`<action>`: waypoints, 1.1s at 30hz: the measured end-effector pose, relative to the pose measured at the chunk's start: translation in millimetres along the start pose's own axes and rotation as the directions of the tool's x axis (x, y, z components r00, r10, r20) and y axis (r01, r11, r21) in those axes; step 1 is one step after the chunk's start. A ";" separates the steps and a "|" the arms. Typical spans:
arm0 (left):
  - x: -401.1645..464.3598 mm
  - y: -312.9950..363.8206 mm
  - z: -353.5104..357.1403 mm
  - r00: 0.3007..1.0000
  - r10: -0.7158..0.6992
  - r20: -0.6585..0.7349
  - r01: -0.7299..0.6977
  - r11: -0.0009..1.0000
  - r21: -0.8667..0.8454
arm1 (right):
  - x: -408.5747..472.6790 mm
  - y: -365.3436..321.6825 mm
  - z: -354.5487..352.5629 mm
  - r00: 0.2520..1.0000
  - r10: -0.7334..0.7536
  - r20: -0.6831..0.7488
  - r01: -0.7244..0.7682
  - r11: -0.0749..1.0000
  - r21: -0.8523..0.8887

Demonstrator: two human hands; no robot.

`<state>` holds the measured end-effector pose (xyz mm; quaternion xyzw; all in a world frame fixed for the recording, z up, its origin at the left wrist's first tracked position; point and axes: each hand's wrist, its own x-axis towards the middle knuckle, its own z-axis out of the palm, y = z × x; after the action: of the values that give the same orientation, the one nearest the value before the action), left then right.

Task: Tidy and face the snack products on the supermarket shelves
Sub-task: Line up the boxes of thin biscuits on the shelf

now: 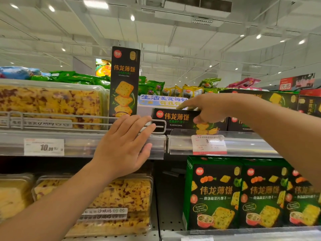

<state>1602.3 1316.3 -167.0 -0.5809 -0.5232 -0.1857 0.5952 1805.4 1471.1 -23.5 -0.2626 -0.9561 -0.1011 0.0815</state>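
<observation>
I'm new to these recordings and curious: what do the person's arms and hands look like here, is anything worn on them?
Two bare human arms reach in from the bottom corners. Neither the left hand nor the right hand shows a glove, ring, watch or bracelet. No sleeve covers either forearm as far as the picture shows. The fingers are bare, with no markings or tape.

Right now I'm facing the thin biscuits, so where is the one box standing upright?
The upright black box stands on the upper shelf, left of centre, between the clear cake tray and the flat-lying black box, just above the left hand.
</observation>
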 end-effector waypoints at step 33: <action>30.1 6.5 -11.9 0.984 -0.173 0.052 0.177 0.979 -0.100 | 45.4 -93.1 -54.0 0.891 0.141 -0.432 0.333 0.445 0.831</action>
<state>1624.1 1319.1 -142.4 -0.5668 -0.5747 -0.2518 0.5339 1724.1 1402.1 24.1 -0.0937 -0.8333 0.3535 0.4145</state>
